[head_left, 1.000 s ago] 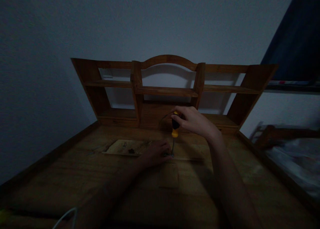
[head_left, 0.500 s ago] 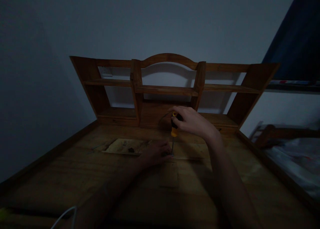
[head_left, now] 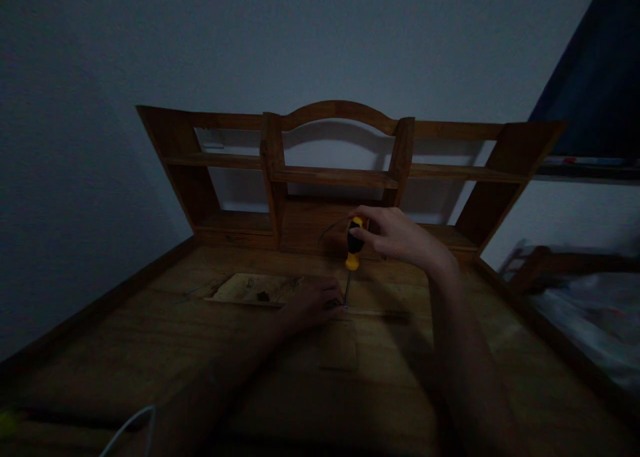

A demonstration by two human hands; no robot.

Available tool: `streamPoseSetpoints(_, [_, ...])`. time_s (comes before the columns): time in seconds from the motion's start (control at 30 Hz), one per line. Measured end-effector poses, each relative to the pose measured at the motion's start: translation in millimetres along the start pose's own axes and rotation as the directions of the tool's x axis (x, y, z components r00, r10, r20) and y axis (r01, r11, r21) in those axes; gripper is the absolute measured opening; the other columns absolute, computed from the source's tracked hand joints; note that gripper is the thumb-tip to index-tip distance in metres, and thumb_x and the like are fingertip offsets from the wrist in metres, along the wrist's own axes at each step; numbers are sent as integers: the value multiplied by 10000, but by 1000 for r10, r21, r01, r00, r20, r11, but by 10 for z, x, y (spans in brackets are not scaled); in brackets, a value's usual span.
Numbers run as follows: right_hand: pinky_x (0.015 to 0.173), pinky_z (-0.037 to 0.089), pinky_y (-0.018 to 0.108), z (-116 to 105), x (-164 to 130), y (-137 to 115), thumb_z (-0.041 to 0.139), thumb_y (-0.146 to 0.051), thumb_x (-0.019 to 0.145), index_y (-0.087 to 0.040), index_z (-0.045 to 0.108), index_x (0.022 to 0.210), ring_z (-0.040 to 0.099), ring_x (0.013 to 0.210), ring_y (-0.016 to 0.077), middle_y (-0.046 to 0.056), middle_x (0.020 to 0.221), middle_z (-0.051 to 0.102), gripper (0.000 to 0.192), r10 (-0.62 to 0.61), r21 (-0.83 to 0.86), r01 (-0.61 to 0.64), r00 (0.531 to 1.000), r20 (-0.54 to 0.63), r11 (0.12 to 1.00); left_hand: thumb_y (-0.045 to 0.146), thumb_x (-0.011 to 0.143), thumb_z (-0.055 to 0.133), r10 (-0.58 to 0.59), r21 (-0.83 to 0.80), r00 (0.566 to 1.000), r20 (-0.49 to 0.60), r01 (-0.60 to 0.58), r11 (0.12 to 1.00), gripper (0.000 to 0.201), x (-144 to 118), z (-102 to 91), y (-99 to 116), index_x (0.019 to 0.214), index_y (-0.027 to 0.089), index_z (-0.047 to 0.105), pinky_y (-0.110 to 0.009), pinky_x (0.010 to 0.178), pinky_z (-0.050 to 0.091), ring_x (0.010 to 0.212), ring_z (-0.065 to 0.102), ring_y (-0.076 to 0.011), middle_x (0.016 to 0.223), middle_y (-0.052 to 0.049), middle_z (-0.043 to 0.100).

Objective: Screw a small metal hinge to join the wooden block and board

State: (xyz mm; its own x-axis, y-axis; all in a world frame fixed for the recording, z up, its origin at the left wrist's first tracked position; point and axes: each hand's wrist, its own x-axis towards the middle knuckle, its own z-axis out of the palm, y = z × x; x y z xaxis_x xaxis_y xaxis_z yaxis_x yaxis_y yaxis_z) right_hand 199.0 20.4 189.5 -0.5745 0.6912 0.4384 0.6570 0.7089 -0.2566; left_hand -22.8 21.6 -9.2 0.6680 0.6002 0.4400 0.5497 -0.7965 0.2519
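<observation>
1. Dim light, wooden desk (head_left: 150, 350) with a shelved hutch (head_left: 335, 177) at the back. Detail is poor in the shadows.

2. Right hand (head_left: 395, 234) is closed around the black-and-yellow handle of a screwdriver (head_left: 353, 247) — fingers wrapped over the top end, thumb side toward the hutch. The tool stands close to upright, shaft running down from below the fingers to the desk surface.

3. Left hand (head_left: 313, 304) lies low on the wood, fingers curled and bunched right at the screwdriver tip, just to its left. Whether they pinch a screw or merely steady the shaft cannot be told; the spot is too dark and small.

4. The tip meets a thin wooden strip (head_left: 380, 310) that runs rightward from the left fingertips. A paler flat board (head_left: 250, 289) lies beyond the left hand's knuckles, to the left. A small rectangular wooden piece (head_left: 339, 344) sits just nearer the body than the left fingers.

5. Judgement on the driving step: keep the shaft square to the surface and press down through the handle while turning, so the tip does not cam out toward the left fingers. Steadying fingers are best kept low on the shaft and clear of the tip.

6. A pale cable (head_left: 127, 430) curves at the near left edge — well apart from both hands.
</observation>
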Motion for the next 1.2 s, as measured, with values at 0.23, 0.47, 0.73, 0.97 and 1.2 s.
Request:
streamPoseSetpoints(0.23, [663,380,285,78,51,20,558,-541,979,-170,669,895,643,765,195,66,859,717,395,11,-146,-21,998,-67,989,329,984,630,13,-33,999,-29,-14,999,175,-15,18,-26,903,201,717,-273,787,490,875,646,-149,954,-25,691])
streamPoseSetpoints(0.47, [715,442,258,-8,-8,37,596,-273,938,-198,617,1300,661,774,169,29,954,737,371,3,38,-4,1000,31,999,385,992,622,32,-17,999,-33,-33,999,217,-23,13,-66,932,243,774,-303,837,514,897,680,-161,984,-19,740])
streamPoseSetpoints(0.73, [657,391,275,82,38,24,586,-524,974,-201,678,942,646,750,182,33,839,712,337,-9,-123,3,999,-49,992,373,1036,532,96,136,994,51,-103,985,261,-15,-97,53,1018,236,753,-358,923,489,984,664,-205,1033,-44,724])
streamPoseSetpoints(0.97, [863,454,307,67,14,14,600,-294,928,-163,661,1285,670,1007,228,99,1171,729,385,-34,-83,33,999,-11,996,382,1041,515,99,161,995,16,-100,982,279,-30,-35,3,1019,236,752,-359,933,492,1020,662,-211,1059,-54,722])
streamPoseSetpoints(1.2, [812,454,304,54,30,25,609,-369,965,-176,685,1199,682,938,226,88,1074,753,313,-2,-88,1,1000,-15,996,378,1043,514,117,171,993,19,-119,978,276,-23,-17,-12,1023,223,742,-352,920,498,1000,661,-204,1043,-51,721])
